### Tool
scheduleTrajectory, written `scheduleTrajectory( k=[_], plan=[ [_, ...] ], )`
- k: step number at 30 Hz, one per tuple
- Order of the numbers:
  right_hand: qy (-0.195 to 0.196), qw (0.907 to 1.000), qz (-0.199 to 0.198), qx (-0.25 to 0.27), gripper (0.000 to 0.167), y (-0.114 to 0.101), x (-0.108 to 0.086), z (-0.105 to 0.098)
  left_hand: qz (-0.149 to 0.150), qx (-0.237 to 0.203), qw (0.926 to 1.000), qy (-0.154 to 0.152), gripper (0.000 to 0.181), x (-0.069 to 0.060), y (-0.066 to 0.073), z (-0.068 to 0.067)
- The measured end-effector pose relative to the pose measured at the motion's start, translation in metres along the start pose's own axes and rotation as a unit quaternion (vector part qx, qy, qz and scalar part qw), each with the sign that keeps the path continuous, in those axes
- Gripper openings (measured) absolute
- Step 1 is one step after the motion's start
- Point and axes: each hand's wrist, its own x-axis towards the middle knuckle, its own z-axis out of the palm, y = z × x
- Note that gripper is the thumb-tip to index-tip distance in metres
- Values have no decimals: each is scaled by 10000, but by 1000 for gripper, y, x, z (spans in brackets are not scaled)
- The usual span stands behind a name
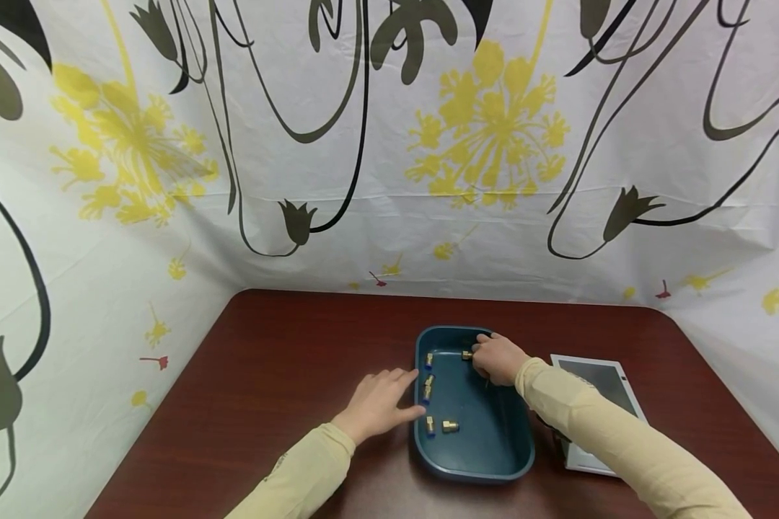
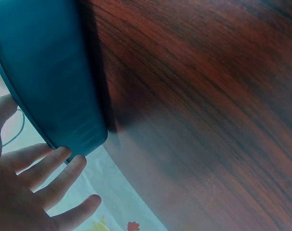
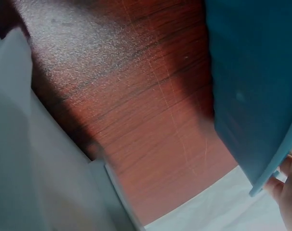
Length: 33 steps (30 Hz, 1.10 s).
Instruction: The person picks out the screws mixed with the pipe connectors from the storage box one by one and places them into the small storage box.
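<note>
A dark blue tray stands on the table and holds several small brass fittings, some with blue ends. Along its left wall lie one fitting and others below it; another fitting lies near the front. My left hand rests at the tray's left rim, its fingers spread and fairly straight. In the left wrist view the fingertips touch the rim. My right hand reaches into the tray's far right corner with bent fingers, beside a brass fitting. Whether it pinches anything is hidden.
A white-framed flat device with a grey panel stands right of the tray, under my right forearm. The reddish-brown table extends leftward. A patterned white cloth hangs behind and at the sides.
</note>
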Motion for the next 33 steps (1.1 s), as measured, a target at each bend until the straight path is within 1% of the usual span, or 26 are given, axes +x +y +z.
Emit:
scheduleTrajectory(
  k=[3,7,13,17,23,27,33],
  plan=[
    [-38,9998,38,-210,34,-2,1,2,-13,-13,10000,-13,63,0,0,0],
    [16,9987,-30,-516,35,-3,1,4,-17,-27,10000,-30,63,0,0,0],
    [112,9970,-172,-748,40,-2,2,10,22,-42,10000,-10,63,-1,0,0],
    [34,9962,-232,-843,39,-3,3,12,33,-29,10000,1,63,0,-1,0],
    [-124,9939,-291,-1060,35,-5,4,10,10,-46,10000,-40,63,0,-1,1],
    [-274,9943,-304,-988,36,-6,4,9,10,-53,10000,-62,63,0,-2,1],
    [-416,9969,-286,-603,41,-4,4,11,-10,-97,9999,-80,63,-1,-2,0]
  ],
)
